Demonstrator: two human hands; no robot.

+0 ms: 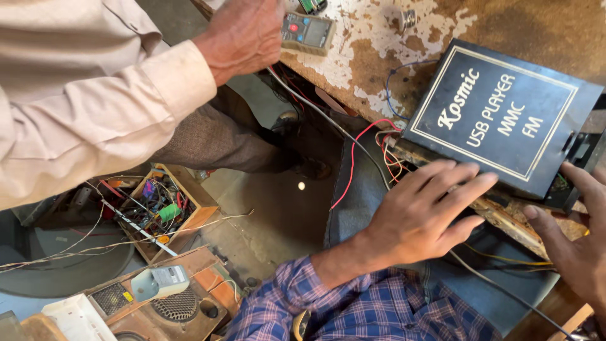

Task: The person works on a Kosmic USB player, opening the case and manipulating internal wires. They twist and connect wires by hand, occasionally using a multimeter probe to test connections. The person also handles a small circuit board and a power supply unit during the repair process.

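Looking down from the head view, the left hand [420, 218] lies flat with fingers spread on the near edge of a black rectangular player box [502, 117] that sits tilted on the worn, paint-flaked desk [379, 53]; its grip holds nothing, only pressing. The right hand [577, 243] reaches the box's right corner, fingers loosely open and touching its side, grasping nothing as far as I can tell. Red and white wires [372, 142] run from the box's left end down off the desk edge. The box's case looks closed on top, while the wiring hangs exposed, so I judge the work partway: the unit is steadied, the wires not yet tidied. Another person's hand [243, 35] holds a small meter [307, 31] above. A crate of parts [158, 208] sits on the floor
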